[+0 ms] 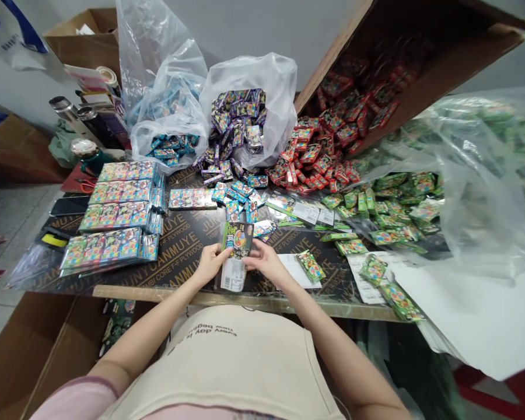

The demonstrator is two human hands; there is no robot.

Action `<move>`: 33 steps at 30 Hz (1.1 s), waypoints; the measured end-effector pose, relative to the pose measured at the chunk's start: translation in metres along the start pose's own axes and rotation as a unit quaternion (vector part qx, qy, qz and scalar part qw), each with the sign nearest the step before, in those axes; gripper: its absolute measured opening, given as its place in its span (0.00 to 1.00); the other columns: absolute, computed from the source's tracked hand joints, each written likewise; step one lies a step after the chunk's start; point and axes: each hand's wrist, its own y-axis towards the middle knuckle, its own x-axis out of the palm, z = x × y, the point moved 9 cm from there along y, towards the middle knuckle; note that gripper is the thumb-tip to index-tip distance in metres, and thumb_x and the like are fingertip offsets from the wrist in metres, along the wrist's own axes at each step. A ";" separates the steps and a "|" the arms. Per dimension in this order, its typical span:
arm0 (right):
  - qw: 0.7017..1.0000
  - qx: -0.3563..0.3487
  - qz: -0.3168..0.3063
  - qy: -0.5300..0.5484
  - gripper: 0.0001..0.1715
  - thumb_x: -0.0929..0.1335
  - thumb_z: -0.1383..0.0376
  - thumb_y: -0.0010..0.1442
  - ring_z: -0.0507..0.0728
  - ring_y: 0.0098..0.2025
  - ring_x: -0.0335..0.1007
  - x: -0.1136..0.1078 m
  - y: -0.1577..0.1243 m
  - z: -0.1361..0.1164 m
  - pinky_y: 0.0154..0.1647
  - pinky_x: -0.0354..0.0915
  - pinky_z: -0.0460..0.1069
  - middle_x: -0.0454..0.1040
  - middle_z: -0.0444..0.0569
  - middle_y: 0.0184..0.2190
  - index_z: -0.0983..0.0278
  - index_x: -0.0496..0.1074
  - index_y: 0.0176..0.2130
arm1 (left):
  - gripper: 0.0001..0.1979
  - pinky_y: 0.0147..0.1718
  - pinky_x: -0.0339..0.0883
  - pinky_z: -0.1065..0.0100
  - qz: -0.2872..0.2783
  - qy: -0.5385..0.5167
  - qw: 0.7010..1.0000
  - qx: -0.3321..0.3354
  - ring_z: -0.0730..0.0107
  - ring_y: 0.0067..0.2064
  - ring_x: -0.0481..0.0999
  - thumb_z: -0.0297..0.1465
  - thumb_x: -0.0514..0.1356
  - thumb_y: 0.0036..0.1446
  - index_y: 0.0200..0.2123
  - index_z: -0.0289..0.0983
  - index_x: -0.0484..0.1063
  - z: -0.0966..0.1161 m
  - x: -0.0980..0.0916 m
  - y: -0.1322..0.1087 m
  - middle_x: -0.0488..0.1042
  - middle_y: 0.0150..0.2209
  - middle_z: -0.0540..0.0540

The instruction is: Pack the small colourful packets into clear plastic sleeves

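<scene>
Between my two hands is a flat printed plastic bag [234, 274], black and green at the top with a pale text label lower down. My left hand [212, 263] grips its left edge, thumb on the front. From the other side, the fingers of my right hand [266, 262] close on its right edge. Just beyond the bag lies a loose group of small blue boxes [240, 195]. A row of small boxes [192, 199] sits to their left. More flat printed bags [304, 211] are spread behind my right hand, and a green packet [310, 266] lies to its right.
Stacked packs of boxes [114, 213] stand at left. Along the back are plastic bags of blue boxes [170, 146] and purple boxes [238, 116], then red boxes [319, 151] spilling from a tilted carton [332, 49]. Green packets [394, 204] and white paper sheets [476, 315] occupy the right.
</scene>
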 end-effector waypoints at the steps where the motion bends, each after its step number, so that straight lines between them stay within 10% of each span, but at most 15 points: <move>1: 1.000 0.002 -0.013 0.009 0.28 0.76 0.59 0.42 0.55 0.30 0.76 0.002 -0.001 0.004 0.31 0.74 0.51 0.79 0.43 0.29 0.63 0.71 0.43 | 0.25 0.21 0.50 0.73 -0.001 -0.003 1.000 0.000 0.79 0.21 0.55 0.48 0.64 0.46 0.15 0.34 0.62 -0.002 0.002 -0.001 0.59 0.16 0.55; 10: 0.995 -0.072 0.064 -0.018 0.31 0.77 0.60 0.41 0.58 0.43 0.76 -0.029 -0.003 -0.005 0.48 0.71 0.56 0.78 0.49 0.43 0.62 0.70 0.45 | 0.21 0.34 0.70 0.66 -0.205 -0.091 0.973 -0.060 0.65 0.33 0.77 0.40 0.69 0.45 0.39 0.31 0.77 -0.018 0.030 -0.017 0.80 0.34 0.42; 15: 0.985 -0.119 0.122 0.008 0.23 0.75 0.56 0.47 0.57 0.42 0.74 -0.021 -0.009 -0.024 0.49 0.69 0.54 0.78 0.47 0.40 0.61 0.71 0.41 | 0.22 0.47 0.70 0.59 -0.124 -0.133 0.983 -0.015 0.59 0.42 0.79 0.36 0.70 0.44 0.43 0.33 0.77 0.005 0.023 -0.009 0.81 0.40 0.42; 26: 0.960 -0.114 0.227 0.116 0.21 0.67 0.48 0.54 0.59 0.37 0.77 -0.020 -0.027 -0.049 0.44 0.69 0.55 0.80 0.49 0.28 0.61 0.78 0.28 | 0.20 0.44 0.71 0.58 -0.093 -0.190 0.977 -0.040 0.58 0.37 0.79 0.36 0.72 0.40 0.37 0.33 0.81 0.029 0.027 -0.019 0.82 0.36 0.44; 33: 0.970 -0.007 0.104 0.218 0.11 0.75 0.58 0.42 0.57 0.35 0.77 -0.009 -0.019 -0.050 0.40 0.69 0.51 0.80 0.45 0.28 0.61 0.78 0.28 | 0.15 0.36 0.70 0.66 -0.051 -0.288 0.948 -0.123 0.65 0.33 0.78 0.40 0.69 0.42 0.31 0.33 0.81 0.034 0.025 -0.012 0.81 0.32 0.43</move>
